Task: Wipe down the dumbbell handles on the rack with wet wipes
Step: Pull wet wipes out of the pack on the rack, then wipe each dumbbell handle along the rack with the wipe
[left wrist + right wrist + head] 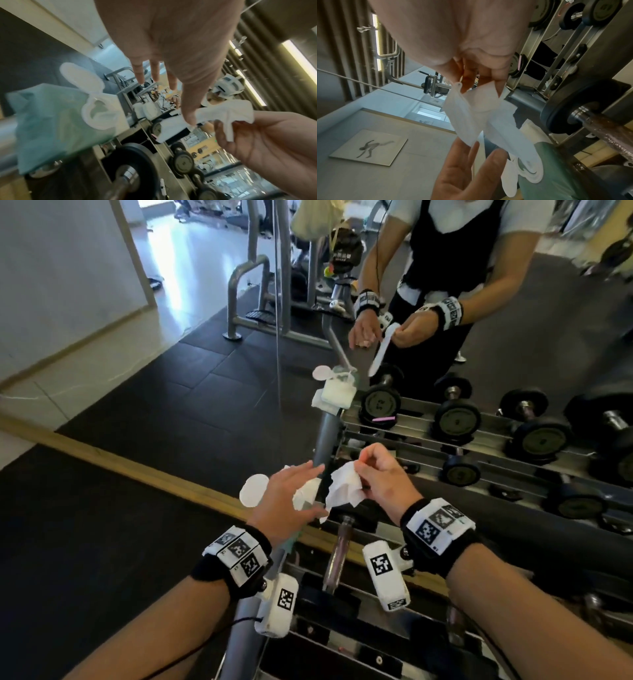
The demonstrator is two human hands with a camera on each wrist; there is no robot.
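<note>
Right hand pinching wipe

I am in a gym. In front of me is a metal dumbbell rack with black round dumbbells on its rails. A big wall mirror behind the rack shows the weights again. The floor has black rubber mats. Farther back stands a gray metal workout machine. A picture of a runner hangs on the wall.
</note>
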